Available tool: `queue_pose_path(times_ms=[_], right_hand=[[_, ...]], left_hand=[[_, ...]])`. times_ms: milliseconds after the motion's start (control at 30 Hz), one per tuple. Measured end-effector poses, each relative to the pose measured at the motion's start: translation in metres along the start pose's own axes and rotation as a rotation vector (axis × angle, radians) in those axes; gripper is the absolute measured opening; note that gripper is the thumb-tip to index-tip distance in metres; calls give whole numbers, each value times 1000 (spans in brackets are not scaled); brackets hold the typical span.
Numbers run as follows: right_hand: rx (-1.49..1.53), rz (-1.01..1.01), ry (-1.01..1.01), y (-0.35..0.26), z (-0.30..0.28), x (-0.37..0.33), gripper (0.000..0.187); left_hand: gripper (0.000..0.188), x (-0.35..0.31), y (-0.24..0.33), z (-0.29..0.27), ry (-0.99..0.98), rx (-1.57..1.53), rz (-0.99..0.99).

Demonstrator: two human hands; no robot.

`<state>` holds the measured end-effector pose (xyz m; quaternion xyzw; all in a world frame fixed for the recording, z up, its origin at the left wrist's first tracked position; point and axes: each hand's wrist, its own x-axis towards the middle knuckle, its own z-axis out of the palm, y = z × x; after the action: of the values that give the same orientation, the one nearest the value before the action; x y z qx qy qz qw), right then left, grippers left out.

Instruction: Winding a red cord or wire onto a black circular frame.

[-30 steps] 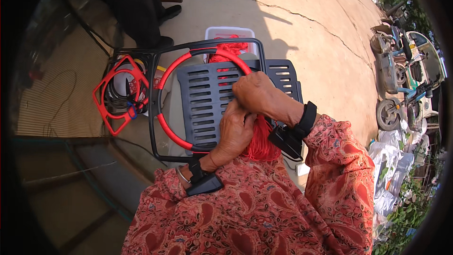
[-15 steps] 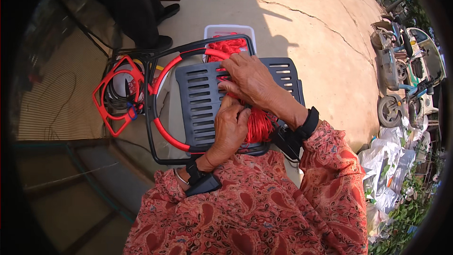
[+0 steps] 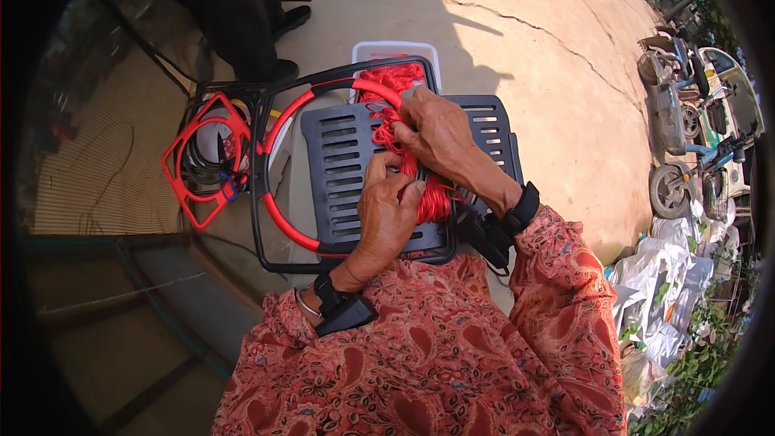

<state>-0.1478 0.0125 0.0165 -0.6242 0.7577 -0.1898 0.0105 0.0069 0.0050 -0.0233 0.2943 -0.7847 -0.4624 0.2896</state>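
A bundle of thin red cord (image 3: 433, 203) lies across a dark grey slotted plastic panel (image 3: 339, 157). My left hand (image 3: 386, 208) is closed round the bundle's middle, fingers bent and thumb pressed in. Just above, my right hand (image 3: 442, 131) has curled fingers at the upper strands, where loose red loops (image 3: 387, 125) hang out on its left. Its fingertips are close to the red-covered part of a round hoop (image 3: 282, 230) inside a black tubular frame (image 3: 257, 218). What exactly the right fingertips pinch is partly hidden, but cord runs into them.
Beyond the panel stands a white plastic tub (image 3: 395, 50) with more red cord. At left are a red angular frame (image 3: 182, 194) and coiled black cable (image 3: 198, 165). A person's dark-trousered legs (image 3: 242, 16) stand at the far left. Parked scooters (image 3: 670, 113) line the right.
My right hand has shifted slightly right and away from the left one. More red loops now show between and beside the hands. The left hand stays on the bundle.
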Motion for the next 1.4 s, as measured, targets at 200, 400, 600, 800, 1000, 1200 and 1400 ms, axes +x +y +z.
queue_pose_path(times_ms=[200,400,600,800,1000,1200,1400], right_hand=[[319,-92,352,-8,7,-4,14],[661,282,319,0,19,1,16],[436,-3,542,2,28,5,15],[862,236,383,7,24,20,14],[1068,280,275,-2,16,6,20],[2430,466,-63,-2,-15,15,25],[2373,34,-301,1,-134,0,28]], left_hand=[[12,1,-6,2,78,61,175],[14,-1,-7,0,59,65,111],[22,1,2,-4,73,303,260],[70,7,5,-3,137,396,255],[98,7,-10,-3,192,227,113],[80,9,-26,1,117,343,127],[43,5,-23,-4,87,335,203]])
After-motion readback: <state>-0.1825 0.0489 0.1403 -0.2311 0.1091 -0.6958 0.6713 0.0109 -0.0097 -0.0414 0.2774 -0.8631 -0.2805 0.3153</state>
